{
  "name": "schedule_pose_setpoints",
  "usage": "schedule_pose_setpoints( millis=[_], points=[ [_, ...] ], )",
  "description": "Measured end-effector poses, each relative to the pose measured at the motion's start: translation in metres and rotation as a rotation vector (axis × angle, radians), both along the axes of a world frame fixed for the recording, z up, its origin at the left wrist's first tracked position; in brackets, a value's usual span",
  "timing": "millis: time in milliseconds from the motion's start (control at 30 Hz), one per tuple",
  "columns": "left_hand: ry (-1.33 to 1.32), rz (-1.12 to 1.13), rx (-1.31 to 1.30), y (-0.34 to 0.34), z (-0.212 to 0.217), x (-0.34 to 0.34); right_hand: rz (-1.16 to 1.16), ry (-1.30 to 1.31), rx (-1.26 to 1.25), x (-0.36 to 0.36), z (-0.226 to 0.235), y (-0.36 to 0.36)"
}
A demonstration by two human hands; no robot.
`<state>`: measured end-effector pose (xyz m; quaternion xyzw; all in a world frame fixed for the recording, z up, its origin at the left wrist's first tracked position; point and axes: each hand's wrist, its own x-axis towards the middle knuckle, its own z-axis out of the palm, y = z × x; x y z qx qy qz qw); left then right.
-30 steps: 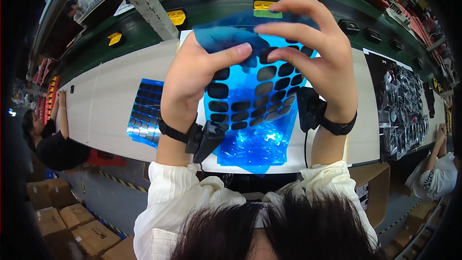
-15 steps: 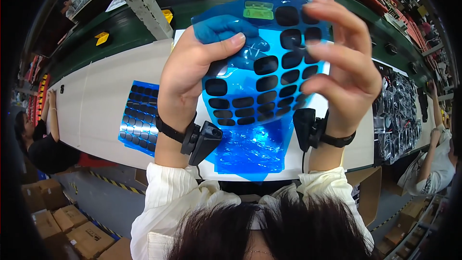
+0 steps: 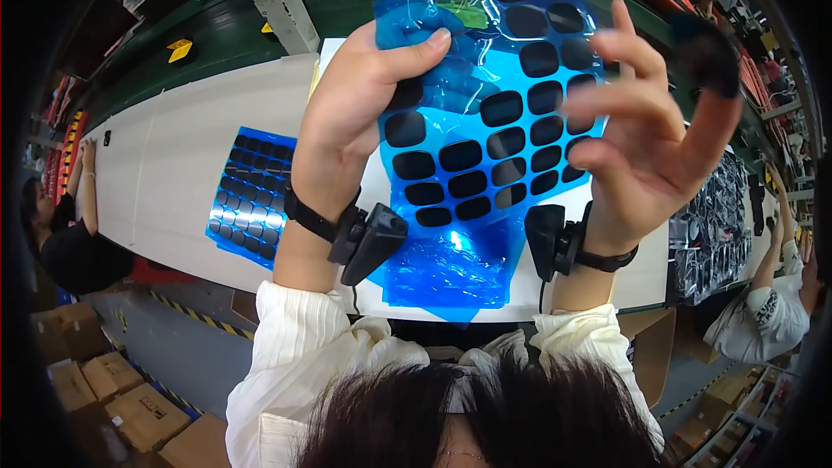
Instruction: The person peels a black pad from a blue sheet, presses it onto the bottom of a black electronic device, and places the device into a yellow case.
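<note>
My left hand (image 3: 368, 78) pinches a translucent blue film sheet (image 3: 451, 117) along its left side, thumb in front and fingers showing through behind. Rows of rounded black pads (image 3: 507, 144) cover much of that sheet; part of it is bare. Beside its right edge, my right hand (image 3: 654, 152) has its fingers spread, some blurred by motion. A black piece (image 3: 706, 56) covers the tip of one raised finger; whether it is a pad or a finger cover I cannot tell. Below the held sheet, crinkled blue film (image 3: 451, 269) lies on a white board (image 3: 373, 302).
Another blue sheet of black pads (image 3: 251, 195) lies to the left on the pale table (image 3: 160, 173). Many black items in clear plastic (image 3: 711, 230) lie at right. Behind runs a green conveyor (image 3: 208, 78) with a metal post (image 3: 276, 0). Co-workers sit at both sides; cartons (image 3: 147, 416) stand lower left.
The sheet has tilted and shifted slightly right and up with my left hand. My right hand's fingers have spread away from its edge, and a black-tipped finger now shows.
</note>
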<state>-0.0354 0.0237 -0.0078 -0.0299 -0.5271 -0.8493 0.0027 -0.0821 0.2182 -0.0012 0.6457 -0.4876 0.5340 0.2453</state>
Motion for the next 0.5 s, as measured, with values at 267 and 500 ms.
schedule_pose_setpoints(
  millis=[267, 500],
  points=[
    [-0.031, -0.083, 0.038, 0.001, 0.008, 0.009, -0.231, -0.314, -0.062, 0.04, 0.007, -0.038],
    [-0.13, -0.193, 0.161, 0.012, 0.005, 0.017, -0.259, -0.354, -0.024, 0.047, 0.007, -0.034]
  ],
)
